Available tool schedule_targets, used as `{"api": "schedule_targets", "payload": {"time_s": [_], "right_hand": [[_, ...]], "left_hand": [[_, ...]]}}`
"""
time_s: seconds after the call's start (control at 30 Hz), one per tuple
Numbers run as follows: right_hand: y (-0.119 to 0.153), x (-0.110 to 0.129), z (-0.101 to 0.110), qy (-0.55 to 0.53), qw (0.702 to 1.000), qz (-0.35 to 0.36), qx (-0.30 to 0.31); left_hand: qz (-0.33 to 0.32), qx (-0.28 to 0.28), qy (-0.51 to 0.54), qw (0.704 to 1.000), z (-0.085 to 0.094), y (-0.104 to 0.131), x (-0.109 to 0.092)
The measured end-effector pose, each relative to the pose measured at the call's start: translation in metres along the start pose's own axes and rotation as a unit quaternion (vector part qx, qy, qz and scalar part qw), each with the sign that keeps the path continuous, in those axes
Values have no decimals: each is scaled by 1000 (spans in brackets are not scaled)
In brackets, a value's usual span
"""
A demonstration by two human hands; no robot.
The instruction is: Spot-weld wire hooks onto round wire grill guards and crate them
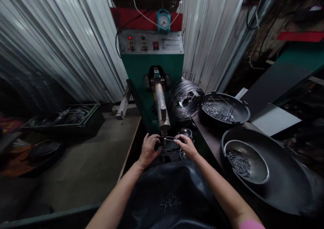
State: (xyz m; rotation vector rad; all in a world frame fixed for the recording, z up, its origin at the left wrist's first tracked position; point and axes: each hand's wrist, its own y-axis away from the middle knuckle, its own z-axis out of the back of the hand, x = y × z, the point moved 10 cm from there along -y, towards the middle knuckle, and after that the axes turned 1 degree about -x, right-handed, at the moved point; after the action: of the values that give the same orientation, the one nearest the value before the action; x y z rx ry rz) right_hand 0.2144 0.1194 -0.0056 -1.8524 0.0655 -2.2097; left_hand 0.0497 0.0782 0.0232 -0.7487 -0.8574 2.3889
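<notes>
My left hand (149, 149) is closed on the left side of a thin wire piece (170, 140), which spans the gap below the machine's upper electrode (165, 131). Thumb and fingers of my right hand (186, 145) pinch the same piece at its right end. A small bright spot shows where the wire meets the electrode tip. Other thin wires run below it near my left fingers; whether they are joined to it I cannot tell. On the black apron (152, 195) over my lap lies a small heap of short bent wires (169, 201).
A green spot-welding machine (136, 70) with a lit red lamp stands ahead. Right of it are a wire coil (186, 99), a black pan (244, 112) of wire parts, and a steel bowl (263, 168) inside a large wok (286, 188). A green bin (93, 121) sits left.
</notes>
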Motion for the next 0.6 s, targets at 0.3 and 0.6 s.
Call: {"api": "schedule_targets", "payload": {"time_s": [0.3,0.6], "right_hand": [[-4,0,1,9,1000,-10,-16],[-3,-5,1,12,1000,-23,-18]], "left_hand": [[32,16,20,999,-4,-6,9],[32,9,42,999,-1,-9,5]]}}
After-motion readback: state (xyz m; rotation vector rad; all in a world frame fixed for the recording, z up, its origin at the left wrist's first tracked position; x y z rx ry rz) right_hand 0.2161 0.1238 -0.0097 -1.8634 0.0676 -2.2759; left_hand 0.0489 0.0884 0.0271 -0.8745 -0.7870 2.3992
